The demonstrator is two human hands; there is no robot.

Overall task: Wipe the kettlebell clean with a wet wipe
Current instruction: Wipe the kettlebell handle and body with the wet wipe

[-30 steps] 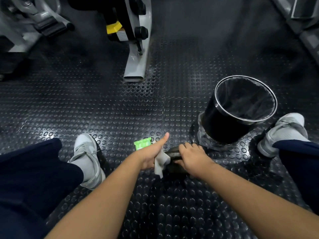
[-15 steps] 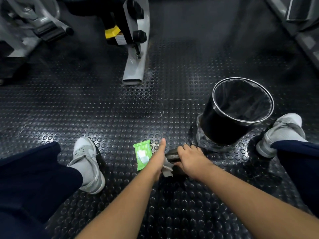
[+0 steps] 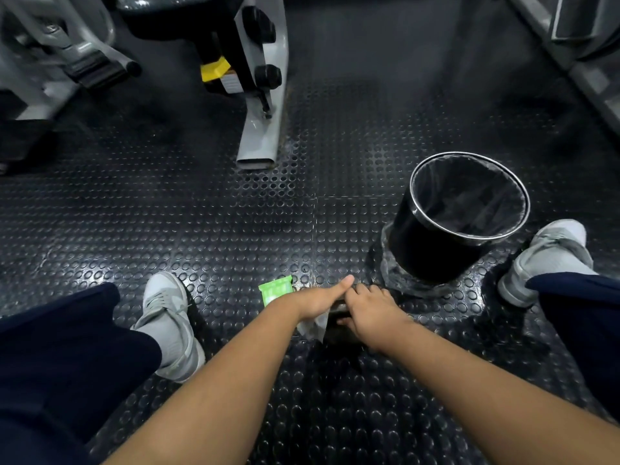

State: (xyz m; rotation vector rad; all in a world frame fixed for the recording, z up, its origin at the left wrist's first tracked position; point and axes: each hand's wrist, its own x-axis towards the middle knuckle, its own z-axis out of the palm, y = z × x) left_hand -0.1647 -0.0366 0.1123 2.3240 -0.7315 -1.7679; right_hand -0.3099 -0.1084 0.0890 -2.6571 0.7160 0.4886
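Note:
A dark kettlebell (image 3: pixel 339 325) stands on the studded rubber floor between my feet, mostly hidden under my hands. My right hand (image 3: pixel 372 313) is closed over its top and holds it. My left hand (image 3: pixel 318 302) presses a white wet wipe (image 3: pixel 313 327) against the kettlebell's left side, thumb stretched forward. The wipe's loose end hangs below that hand.
A green wet-wipe packet (image 3: pixel 275 290) lies on the floor just left of my left hand. A black bin (image 3: pixel 439 243) with a liner stands to the right front. Grey gym machine legs (image 3: pixel 261 129) rise ahead. My shoes (image 3: pixel 167 317) flank the spot.
My left hand with the wipe slid down the kettlebell's side and then back up to the left. My right hand stayed closed on the kettlebell.

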